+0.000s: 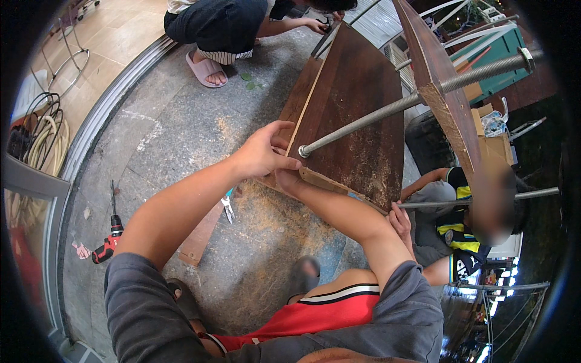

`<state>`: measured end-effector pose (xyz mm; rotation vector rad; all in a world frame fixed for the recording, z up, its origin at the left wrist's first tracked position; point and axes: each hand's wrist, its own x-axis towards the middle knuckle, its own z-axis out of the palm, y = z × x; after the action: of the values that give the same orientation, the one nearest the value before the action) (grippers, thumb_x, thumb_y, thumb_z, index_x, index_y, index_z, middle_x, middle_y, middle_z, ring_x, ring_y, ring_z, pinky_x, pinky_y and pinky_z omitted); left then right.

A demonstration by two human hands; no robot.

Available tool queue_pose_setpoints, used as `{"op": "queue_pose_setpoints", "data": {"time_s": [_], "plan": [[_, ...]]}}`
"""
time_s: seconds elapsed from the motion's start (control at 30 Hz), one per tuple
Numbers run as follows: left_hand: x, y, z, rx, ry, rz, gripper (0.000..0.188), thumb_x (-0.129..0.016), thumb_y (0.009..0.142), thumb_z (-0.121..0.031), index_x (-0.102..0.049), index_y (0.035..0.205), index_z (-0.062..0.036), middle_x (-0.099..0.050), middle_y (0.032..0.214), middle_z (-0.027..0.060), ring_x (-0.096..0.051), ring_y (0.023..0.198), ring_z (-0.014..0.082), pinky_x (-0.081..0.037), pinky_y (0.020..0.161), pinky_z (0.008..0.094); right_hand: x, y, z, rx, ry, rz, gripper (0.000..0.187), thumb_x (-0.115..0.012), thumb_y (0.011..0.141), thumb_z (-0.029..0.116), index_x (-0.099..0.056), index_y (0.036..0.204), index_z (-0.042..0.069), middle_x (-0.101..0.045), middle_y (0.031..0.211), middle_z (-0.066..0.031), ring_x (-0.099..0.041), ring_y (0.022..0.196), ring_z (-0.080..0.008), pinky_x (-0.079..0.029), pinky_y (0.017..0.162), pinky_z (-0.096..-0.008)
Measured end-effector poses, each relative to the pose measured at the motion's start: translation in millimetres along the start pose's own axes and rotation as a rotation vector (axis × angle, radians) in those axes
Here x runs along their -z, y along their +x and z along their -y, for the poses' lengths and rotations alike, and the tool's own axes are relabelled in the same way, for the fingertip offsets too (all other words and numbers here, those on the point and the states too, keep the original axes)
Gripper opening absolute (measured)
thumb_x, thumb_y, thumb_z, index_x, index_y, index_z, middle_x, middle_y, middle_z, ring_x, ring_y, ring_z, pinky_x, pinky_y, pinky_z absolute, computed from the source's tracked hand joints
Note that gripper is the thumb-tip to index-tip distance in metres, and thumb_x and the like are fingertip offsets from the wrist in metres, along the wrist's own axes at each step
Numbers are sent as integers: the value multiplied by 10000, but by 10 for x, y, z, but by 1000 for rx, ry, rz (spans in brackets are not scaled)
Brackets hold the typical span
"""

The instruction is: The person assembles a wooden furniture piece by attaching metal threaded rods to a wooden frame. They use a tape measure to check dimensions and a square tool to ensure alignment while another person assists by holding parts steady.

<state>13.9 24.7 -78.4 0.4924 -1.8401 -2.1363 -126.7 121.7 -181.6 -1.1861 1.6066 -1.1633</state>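
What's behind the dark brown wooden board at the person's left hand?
Past the left edge of the dark brown wooden board, a second brown wooden board shows partly. The person's bare right hand is mostly hidden near the lower corner. The rest behind is covered.

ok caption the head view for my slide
Left hand gripping the edge of a brown wooden panel beside a threaded metal rod, right hand mostly hidden, above a sawdust-strewn floor.

Your left arm (175, 199) reaches forward and inward, elbow bent, ending in your left hand (261, 154), its thumb stretched rightward and its fingers curled above, a gap between them. Your right forearm (342, 212) slants across toward your left; its wrist (292, 183) lies just below that thumb, the right hand beyond hidden.
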Motion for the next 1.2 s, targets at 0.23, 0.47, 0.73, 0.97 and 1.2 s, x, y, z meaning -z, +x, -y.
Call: {"op": "queue_pose_setpoints", "data": {"time_s": [0.23,0.47,0.73,0.97,1.2], "plan": [[-6,12,-7,-7,-14,15,950,-879,802,-55,-344,1587,-78,-708,1160,134,-674,1024,191,-545,910,347,76,64,-271,69,-126,-59,322,-462,1106,266,-628,1271,44,-645,1229,-71,-624,1138,-156,-530,931,-320],[9,-25,-7,2,2,-5,944,-883,794,-54,-361,1580,-83,-713,1141,112,-671,1012,178,-545,902,344,74,92,-359,74,-119,-16,333,-478,1106,290,-606,1292,47,-628,1250,-68,-611,1154,-158,-529,949,-321],[13,37,80,-36,2,4,987,-913,757,-91,-346,1561,-14,-680,1181,190,-684,1008,213,-572,878,348,66,134,-444,37,78,2,332,-449,1118,255,-589,1321,33,-633,1257,-66,-601,1177,-168,-511,998,-331],[18,44,96,-44,-8,6,986,-916,752,-95,-353,1558,-13,-685,1165,184,-687,1005,214,-573,880,351,41,66,-239,77,20,-24,341,-429,1121,233,-588,1333,19,-644,1257,-87,-613,1186,-184,-524,990,-342],[17,29,71,-29,-6,6,950,-892,781,-59,-360,1569,-46,-705,1149,142,-677,1011,193,-556,913,350,13,2,24,113,-88,-50,320,-456,1112,211,-605,1308,6,-655,1252,-95,-627,1188,-195,-540,972,-337]]}}
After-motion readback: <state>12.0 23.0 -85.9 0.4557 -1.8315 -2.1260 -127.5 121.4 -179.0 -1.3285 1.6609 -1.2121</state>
